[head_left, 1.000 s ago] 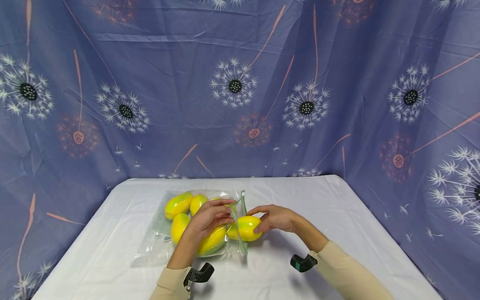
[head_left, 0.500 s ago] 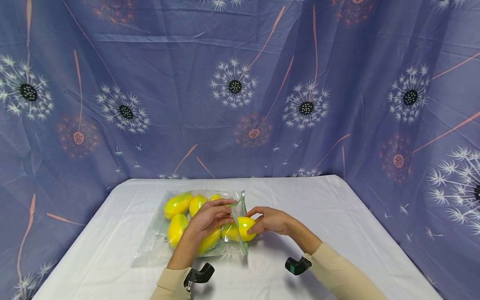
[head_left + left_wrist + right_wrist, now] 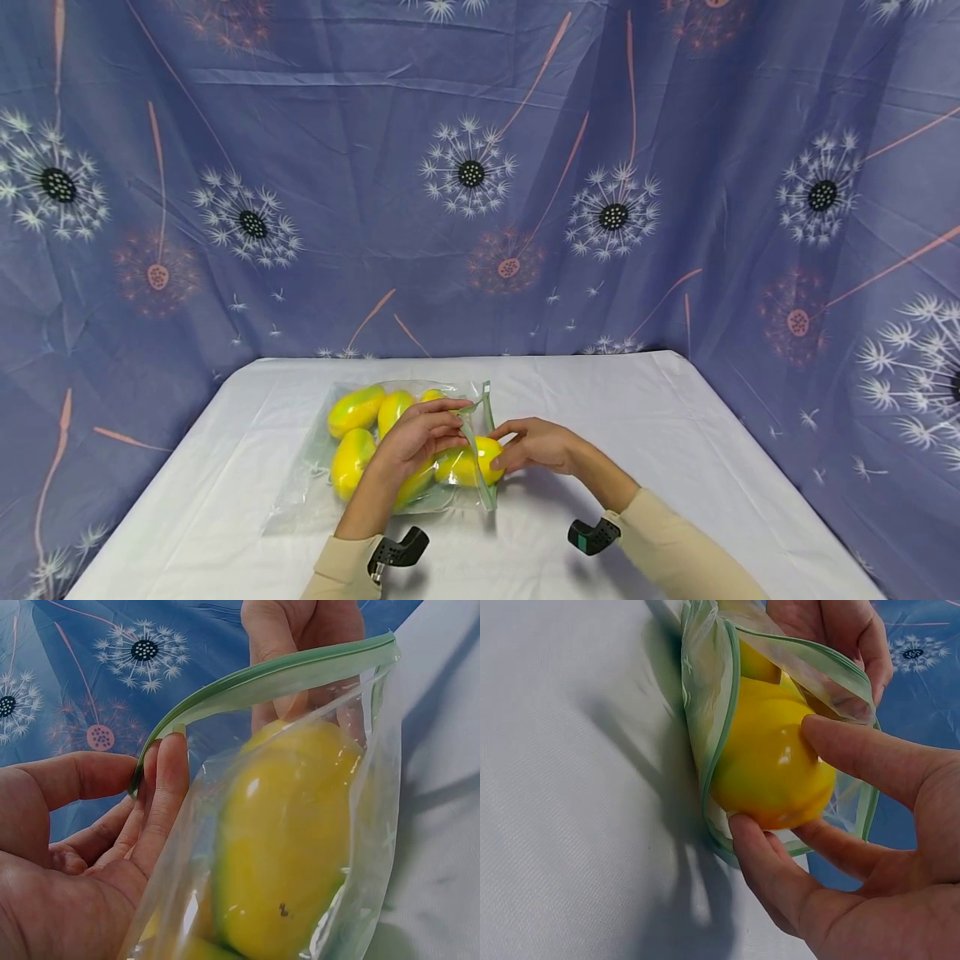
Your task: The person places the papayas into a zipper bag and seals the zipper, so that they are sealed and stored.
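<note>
A clear zip bag (image 3: 296,504) with a green zip edge (image 3: 225,688) lies on the table, its mouth to the right. Several yellow-green mangoes (image 3: 356,411) are inside it. My left hand (image 3: 418,435) reaches over the bag and pinches the upper lip between thumb and fingers, keeping the mouth apart. At that mouth my right hand (image 3: 542,443) holds one mango (image 3: 772,754) by its outer end, thumb on one side and fingers on the other. Most of this mango sits within the bag, as the left wrist view shows through the plastic. The left forearm hides part of the other mangoes.
A white cloth covers the table (image 3: 615,400). Behind and on both sides hangs a blue curtain (image 3: 360,208) with a dandelion print. Each wrist wears a black camera mount (image 3: 592,536), close above the cloth.
My right hand has moved left, pushing the mango deeper through the bag's mouth. Mangoes inside have shifted slightly left. My left hand keeps its place on the lip.
</note>
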A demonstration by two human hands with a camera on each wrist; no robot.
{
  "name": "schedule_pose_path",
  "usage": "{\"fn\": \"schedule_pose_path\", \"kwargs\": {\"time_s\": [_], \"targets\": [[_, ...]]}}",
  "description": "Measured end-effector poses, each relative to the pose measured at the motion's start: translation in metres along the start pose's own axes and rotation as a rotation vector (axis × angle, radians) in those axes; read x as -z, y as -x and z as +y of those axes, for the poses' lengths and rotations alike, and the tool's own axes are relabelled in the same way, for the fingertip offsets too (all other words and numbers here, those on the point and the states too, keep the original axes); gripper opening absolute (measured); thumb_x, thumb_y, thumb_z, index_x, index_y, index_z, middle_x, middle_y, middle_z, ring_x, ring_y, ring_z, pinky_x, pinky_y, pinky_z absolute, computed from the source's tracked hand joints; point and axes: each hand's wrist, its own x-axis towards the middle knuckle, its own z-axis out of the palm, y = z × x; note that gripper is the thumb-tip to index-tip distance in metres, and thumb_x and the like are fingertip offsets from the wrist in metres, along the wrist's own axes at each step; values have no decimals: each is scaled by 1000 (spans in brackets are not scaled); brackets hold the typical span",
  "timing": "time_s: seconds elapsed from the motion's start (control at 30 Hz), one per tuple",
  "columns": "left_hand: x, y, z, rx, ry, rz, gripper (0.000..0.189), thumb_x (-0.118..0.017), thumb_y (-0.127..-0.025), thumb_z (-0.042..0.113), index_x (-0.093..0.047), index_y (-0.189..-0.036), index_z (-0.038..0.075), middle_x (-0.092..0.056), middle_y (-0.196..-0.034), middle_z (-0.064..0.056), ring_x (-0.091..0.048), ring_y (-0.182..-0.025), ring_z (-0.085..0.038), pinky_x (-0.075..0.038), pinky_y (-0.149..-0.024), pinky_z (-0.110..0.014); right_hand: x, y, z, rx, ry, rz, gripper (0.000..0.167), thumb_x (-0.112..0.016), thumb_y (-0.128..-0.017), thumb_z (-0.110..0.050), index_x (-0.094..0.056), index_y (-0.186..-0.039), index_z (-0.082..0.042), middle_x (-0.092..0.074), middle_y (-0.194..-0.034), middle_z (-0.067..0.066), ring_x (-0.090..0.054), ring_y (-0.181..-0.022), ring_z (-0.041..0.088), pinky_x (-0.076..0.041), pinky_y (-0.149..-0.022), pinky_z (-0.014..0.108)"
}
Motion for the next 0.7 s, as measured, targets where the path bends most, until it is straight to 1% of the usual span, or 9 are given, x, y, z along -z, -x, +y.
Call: {"fn": "schedule_pose_path", "kwargs": {"time_s": [0.17,0.23,0.43,0.53,0.7], "targets": [[0,0,0,-2,-9,1,50,-59,-96,-2,-48,-143,-11,-63,-97,-7,-72,-77,-19,-64,-80,-31,-1,0,2,12,-5,9,52,-75,-85,-8,-61,-134,2,-71,-105,15,-71,-92,21,-59,-95,43],[1,0,0,-6,-14,2,49,-58,-96,-2,-48,-143,-11,-63,-95,-7,-72,-77,-19,-64,-80,-31,-2,-1,2,17,-17,18,52,-76,-85,-7,-60,-134,2,-71,-102,15,-71,-91,21,-59,-95,43],[0,0,0,-10,-15,5,48,-56,-97,-4,-47,-143,-12,-62,-95,-6,-71,-76,-19,-64,-79,-30,-6,-3,4,24,-37,64,48,-77,-83,-5,-60,-126,4,-74,-100,13,-73,-88,22,-61,-93,44],[-1,0,0,-15,-12,-4,48,-55,-97,-4,-46,-143,-13,-62,-92,-6,-71,-75,-19,-64,-79,-30,-9,-4,5,27,-42,80,45,-78,-82,-5,-60,-122,4,-75,-99,13,-73,-87,22,-61,-91,43],[-1,0,0,-20,-12,-14,49,-56,-97,-4,-45,-144,-14,-62,-91,-5,-70,-76,-19,-63,-80,-29,-14,-6,5,30,-32,88,43,-78,-81,-6,-62,-120,2,-73,-102,14,-72,-91,21,-62,-90,42]]}}
